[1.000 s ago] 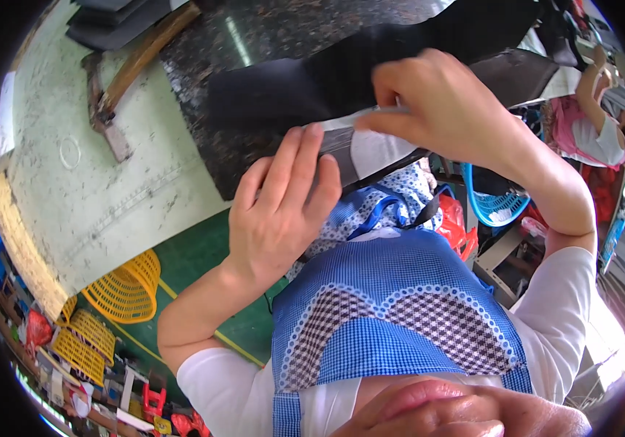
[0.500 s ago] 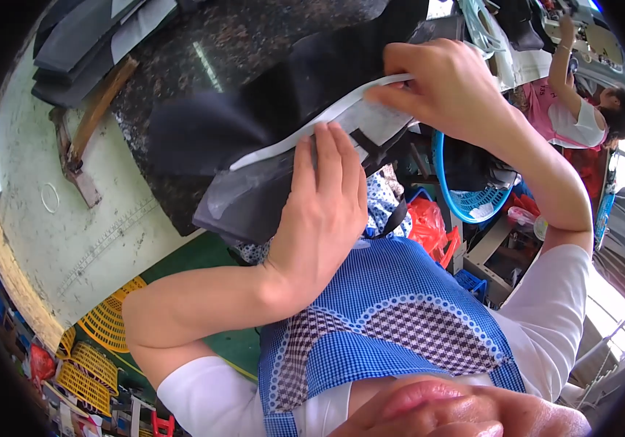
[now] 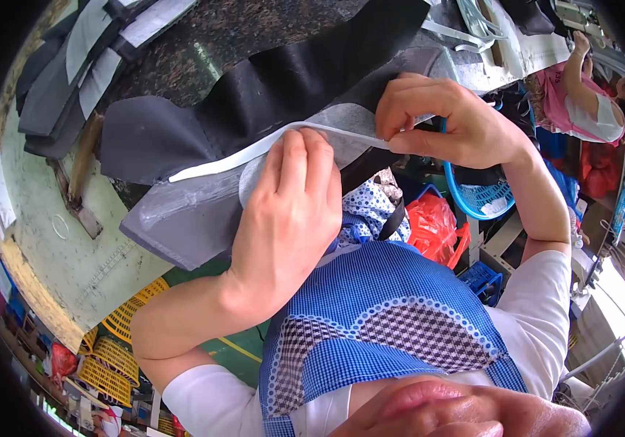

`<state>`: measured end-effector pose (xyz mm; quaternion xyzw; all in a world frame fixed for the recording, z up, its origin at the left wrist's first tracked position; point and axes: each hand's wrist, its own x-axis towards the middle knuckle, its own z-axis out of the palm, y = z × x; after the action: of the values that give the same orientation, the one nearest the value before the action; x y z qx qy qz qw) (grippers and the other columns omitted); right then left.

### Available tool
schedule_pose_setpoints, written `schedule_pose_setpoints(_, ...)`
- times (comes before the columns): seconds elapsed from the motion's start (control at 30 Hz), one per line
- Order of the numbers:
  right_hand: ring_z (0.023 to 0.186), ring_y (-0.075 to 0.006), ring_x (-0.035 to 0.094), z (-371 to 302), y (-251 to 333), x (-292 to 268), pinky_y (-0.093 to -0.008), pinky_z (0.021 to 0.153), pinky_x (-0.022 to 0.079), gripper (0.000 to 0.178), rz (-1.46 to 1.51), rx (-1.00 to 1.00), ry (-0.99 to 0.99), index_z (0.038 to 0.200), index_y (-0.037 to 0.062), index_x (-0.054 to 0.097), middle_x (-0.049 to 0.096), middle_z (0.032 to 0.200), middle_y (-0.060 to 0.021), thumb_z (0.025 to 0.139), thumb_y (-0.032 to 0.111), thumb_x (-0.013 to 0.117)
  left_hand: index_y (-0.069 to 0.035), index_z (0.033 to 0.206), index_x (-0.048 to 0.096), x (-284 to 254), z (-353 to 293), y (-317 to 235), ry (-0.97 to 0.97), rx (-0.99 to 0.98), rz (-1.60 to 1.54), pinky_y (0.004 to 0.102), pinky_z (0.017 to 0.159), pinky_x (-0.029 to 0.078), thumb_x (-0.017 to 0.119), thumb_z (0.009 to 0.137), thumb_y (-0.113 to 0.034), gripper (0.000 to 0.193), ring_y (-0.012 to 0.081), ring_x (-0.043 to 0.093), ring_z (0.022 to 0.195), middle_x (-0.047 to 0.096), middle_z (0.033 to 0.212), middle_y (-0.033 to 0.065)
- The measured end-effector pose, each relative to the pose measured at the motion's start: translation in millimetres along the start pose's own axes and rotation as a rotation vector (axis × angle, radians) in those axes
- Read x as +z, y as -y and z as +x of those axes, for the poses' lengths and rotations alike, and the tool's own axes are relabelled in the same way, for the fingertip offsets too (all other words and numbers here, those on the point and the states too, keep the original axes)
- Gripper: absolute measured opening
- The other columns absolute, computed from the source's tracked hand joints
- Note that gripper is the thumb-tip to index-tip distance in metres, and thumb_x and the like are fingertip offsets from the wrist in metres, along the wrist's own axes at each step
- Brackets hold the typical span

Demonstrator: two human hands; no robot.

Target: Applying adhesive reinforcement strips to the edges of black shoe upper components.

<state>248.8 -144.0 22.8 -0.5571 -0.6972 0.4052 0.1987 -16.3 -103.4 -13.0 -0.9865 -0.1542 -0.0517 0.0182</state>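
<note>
From my remote seat I look through the left of two fisheye cameras worn side by side on the person's head. It faces steeply down: the blue apron (image 3: pixel 392 291) sits close below the lens, and the left hand (image 3: pixel 290 197) and right hand (image 3: pixel 451 120) fill the middle, also near. The pale worktop (image 3: pixel 50 266) bends along the left rim; at right, as far as glare lets me judge, the view reaches deep into the room.

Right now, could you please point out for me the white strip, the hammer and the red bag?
White strip (image 3: pixel 232 160): head view, on its left half.
Hammer (image 3: pixel 82 166): head view, on its wooden handle.
Red bag (image 3: pixel 429 227): head view, on its crumpled middle.
</note>
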Motion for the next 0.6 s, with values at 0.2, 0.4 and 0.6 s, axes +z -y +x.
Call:
schedule_pose_setpoints(0.2, 0.066, -0.0263, 0.070, 15.3, -8.8, 5.6, -0.0350, 0.062, 0.054, 0.022, -0.291, 0.085, -0.270, 0.091, 0.0041, 0.068, 0.068, 0.071, -0.0107, 0.092, 0.024, 0.077, 0.007, 0.121, 0.065, -4.9, 12.4, 1.1, 0.012, -0.043, -0.034, 0.0314, 0.099, 0.052, 0.062, 0.088, -0.012, 0.039, 0.0261, 0.058, 0.113, 0.061, 0.116, 0.0140)
schedule_pose_setpoints(0.4, 0.067, -0.0272, 0.070, 17.4, -18.6, 3.7, -0.0356, 0.061, 0.054, 0.022, -0.522, -0.013, -0.270, 0.091, 0.0033, 0.068, 0.069, 0.073, -0.0107, 0.091, 0.024, 0.077, 0.003, 0.117, 0.066, -6.9, 25.5, -0.7, 0.084, -0.057, 0.034, 0.0271, 0.090, 0.050, 0.063, 0.088, -0.013, 0.034, 0.0209, 0.056, 0.103, 0.059, 0.113, 0.0091)
schedule_pose_setpoints(0.6, 0.066, -0.0274, 0.070, 17.1, -20.9, 6.0, -0.0368, 0.062, 0.055, 0.019, -0.234, 0.139, -0.312, 0.092, 0.0042, 0.069, 0.069, 0.072, -0.0092, 0.091, 0.021, 0.076, 0.001, 0.121, 0.064, -8.1, 35.1, -6.7, 0.105, -0.094, 0.037, 0.0252, 0.085, 0.048, 0.063, 0.089, -0.015, 0.036, 0.0185, 0.056, 0.101, 0.059, 0.111, 0.0074)
